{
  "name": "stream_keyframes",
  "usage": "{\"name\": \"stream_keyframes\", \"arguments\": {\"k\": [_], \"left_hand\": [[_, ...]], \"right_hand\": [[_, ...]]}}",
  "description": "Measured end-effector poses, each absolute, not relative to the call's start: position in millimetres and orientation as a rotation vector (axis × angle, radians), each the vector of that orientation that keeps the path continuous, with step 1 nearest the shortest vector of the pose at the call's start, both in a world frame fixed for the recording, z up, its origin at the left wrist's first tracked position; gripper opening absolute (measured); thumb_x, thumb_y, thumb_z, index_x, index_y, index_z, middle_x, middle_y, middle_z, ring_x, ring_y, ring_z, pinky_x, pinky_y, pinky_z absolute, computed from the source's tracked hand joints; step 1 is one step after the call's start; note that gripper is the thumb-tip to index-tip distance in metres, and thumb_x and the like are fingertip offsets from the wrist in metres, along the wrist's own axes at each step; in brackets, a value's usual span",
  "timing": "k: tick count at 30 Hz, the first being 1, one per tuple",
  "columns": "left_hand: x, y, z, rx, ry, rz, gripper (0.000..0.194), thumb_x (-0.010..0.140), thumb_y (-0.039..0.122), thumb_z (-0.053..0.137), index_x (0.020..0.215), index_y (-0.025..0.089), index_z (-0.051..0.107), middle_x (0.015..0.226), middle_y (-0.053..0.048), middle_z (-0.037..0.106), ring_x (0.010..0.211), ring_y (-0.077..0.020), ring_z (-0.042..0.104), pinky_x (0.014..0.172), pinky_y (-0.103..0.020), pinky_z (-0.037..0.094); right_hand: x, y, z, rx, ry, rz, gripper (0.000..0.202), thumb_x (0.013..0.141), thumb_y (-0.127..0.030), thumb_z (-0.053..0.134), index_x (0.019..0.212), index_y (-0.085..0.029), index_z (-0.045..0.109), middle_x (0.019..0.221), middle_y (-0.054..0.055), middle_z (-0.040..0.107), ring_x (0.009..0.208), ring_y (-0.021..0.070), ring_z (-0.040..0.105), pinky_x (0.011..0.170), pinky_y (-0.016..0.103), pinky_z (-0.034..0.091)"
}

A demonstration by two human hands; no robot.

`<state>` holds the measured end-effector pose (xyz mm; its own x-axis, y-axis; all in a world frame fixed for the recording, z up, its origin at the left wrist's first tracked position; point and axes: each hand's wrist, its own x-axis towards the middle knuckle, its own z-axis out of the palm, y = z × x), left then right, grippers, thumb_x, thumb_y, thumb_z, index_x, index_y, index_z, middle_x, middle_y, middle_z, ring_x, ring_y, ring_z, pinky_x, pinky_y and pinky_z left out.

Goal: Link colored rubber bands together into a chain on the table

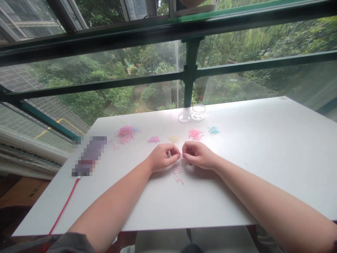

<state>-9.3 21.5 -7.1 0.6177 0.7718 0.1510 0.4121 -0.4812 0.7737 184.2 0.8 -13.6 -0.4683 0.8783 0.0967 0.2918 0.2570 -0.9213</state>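
Note:
My left hand and my right hand meet over the middle of the white table, fingertips almost touching. Thumb and forefinger are pinched together on each. A tiny pale bit shows between the two pinches, too small to make out. Just in front of them lie a few loose pink rubber bands. Beyond my hands small rubber bands lie in colour heaps: purple, yellow, pink and teal. A larger mixed heap of rubber bands spreads farther left.
A clear round container and a clear lid stand near the back edge of the white table. At left lies a pixelated dark object with a red cable. Green window framing rises behind.

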Motion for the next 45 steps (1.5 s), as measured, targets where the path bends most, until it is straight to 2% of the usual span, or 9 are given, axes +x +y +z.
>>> {"name": "stream_keyframes", "arguments": {"k": [26, 36, 45], "left_hand": [[-9.8, 21.6, -7.1, 2.156, 0.919, 0.628, 0.008, 0.07, 0.017, 0.05, 0.068, 0.014, 0.057, 0.065, 0.001, 0.055, 0.057, -0.0075, 0.045, 0.053, -0.019, 0.036], [-9.9, 24.9, -6.7, 2.182, 0.916, 0.673, 0.008, 0.071, 0.016, 0.048, 0.068, 0.014, 0.055, 0.067, 0.0, 0.055, 0.064, -0.01, 0.047, 0.06, -0.022, 0.038], [-10.6, 25.5, -9.3, 2.157, 0.916, 0.647, 0.008, 0.072, 0.019, 0.048, 0.069, 0.014, 0.053, 0.064, 0.001, 0.051, 0.057, -0.0078, 0.043, 0.053, -0.02, 0.035]], "right_hand": [[184.3, 0.4, -13.6, -1.02, -1.915, 1.228, 0.006, 0.074, -0.02, 0.051, 0.071, -0.017, 0.046, 0.06, -0.003, 0.047, 0.051, 0.0076, 0.043, 0.048, 0.02, 0.035], [182.5, 0.2, -11.0, -0.991, -1.963, 1.23, 0.007, 0.072, -0.015, 0.048, 0.068, -0.018, 0.043, 0.055, -0.006, 0.04, 0.05, 0.007, 0.038, 0.046, 0.02, 0.03], [181.3, 0.2, -13.7, -1.002, -1.939, 1.222, 0.005, 0.073, -0.017, 0.048, 0.07, -0.018, 0.044, 0.056, -0.005, 0.042, 0.05, 0.0074, 0.04, 0.048, 0.02, 0.032]]}}
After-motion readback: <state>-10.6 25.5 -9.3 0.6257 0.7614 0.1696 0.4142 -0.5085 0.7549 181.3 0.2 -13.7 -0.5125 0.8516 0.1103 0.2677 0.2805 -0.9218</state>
